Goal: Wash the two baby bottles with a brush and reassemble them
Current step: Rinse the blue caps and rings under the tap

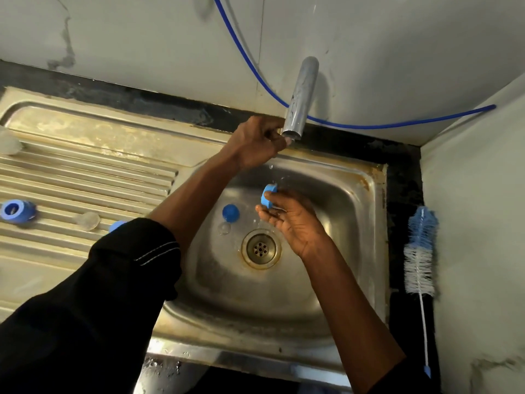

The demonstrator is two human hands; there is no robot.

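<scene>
My right hand (292, 220) holds a small blue bottle part (268, 195) over the sink basin (349, 211), pinched between thumb and fingers, with water droplets around it. My left hand (257, 142) reaches up and grips something at the mouth of the metal tap spout (302, 95). A blue cap (230, 213) and a clear teat (224, 228) lie in the basin left of the drain (260, 248). On the ribbed drainboard (85, 177) lie a blue screw ring (17, 211), a clear teat (88, 220), a blue piece (116, 225) partly hidden by my sleeve, and a clear bottle (8, 142) at the left edge.
A blue-and-white bottle brush (420, 251) lies on the dark counter strip right of the sink, against the wall. A blue hose (369, 127) runs along the back wall behind the tap. The walls close in at the back and right.
</scene>
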